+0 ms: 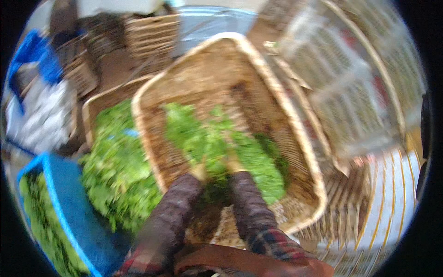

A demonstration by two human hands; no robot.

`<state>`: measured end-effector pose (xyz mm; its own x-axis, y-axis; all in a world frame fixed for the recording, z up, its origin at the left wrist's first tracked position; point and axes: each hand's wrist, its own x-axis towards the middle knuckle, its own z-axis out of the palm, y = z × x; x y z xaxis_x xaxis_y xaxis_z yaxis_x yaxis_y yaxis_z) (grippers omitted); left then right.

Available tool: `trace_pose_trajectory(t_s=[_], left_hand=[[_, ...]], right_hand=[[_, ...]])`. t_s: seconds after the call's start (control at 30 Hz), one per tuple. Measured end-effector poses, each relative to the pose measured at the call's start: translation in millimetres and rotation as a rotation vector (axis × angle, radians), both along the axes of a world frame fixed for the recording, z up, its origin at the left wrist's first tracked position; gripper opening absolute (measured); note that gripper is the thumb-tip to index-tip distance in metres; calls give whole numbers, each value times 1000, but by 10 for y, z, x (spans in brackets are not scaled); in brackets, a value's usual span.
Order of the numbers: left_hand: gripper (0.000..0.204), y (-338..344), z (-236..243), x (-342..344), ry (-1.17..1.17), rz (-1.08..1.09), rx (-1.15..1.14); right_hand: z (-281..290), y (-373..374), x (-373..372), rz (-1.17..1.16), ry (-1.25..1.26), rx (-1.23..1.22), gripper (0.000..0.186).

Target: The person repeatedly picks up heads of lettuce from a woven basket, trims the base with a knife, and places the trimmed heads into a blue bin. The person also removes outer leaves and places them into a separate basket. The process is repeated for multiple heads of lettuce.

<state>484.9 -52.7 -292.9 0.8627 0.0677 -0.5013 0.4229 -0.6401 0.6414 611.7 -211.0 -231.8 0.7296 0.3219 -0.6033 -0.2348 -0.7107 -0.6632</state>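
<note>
A large tan basket (272,83) with a pale rim lies before me, partly filled with leafy greens (263,173). Both my arms, in dark sleeve covers, reach into it. My left hand (199,171) touches a bright green bunch of leaves (184,131) that fans out beyond it. Close beside it on the right, my right hand (233,162) is also in among the leaves. Leaves and motion blur hide the fingers of both hands, so their grip does not show. Brown, bare basket bottom shows past the greens.
Left of the basket, another tan basket (92,107) holds a big heap of greens (120,171). A blue crate (55,194) with greens stands at the lower left, near a white plastic bag (41,113). Stacked baskets (152,39) stand behind; covered trays (346,83) lie right.
</note>
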Motion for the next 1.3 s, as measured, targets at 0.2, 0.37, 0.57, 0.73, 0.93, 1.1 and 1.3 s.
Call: trace_pose_trajectory(t_s=[0.2, 0.37, 0.57, 0.73, 0.93, 1.1, 1.3], left_hand=[[104, 827, 1081, -695, -129, 156, -401], [121, 1681, 2398, -1629, -640, 168, -455], [102, 1445, 2561, -2910, -817, 940, -952], [128, 1637, 2308, -4017, -916, 783, -920], [138, 1726, 2488, -5186, -825, 635, -30], [143, 1478, 2785, -5411, -791, 741, -138], [145, 1376, 2782, -5339, -782, 718, -91]], right_hand=[[1468, 358, -101, 263, 172, 30, 116], [2527, 576, -522, 861, -104, 234, 119], [1951, 1049, -2137, 337, -40, 650, 63], [2084, 1503, -3117, 755, -499, 175, 78], [2860, 1657, -3904, 1097, -951, 467, 30], [2907, 1848, -4280, 1337, -1439, 244, 15], [3009, 1881, -3907, 995, -578, -191, 37]])
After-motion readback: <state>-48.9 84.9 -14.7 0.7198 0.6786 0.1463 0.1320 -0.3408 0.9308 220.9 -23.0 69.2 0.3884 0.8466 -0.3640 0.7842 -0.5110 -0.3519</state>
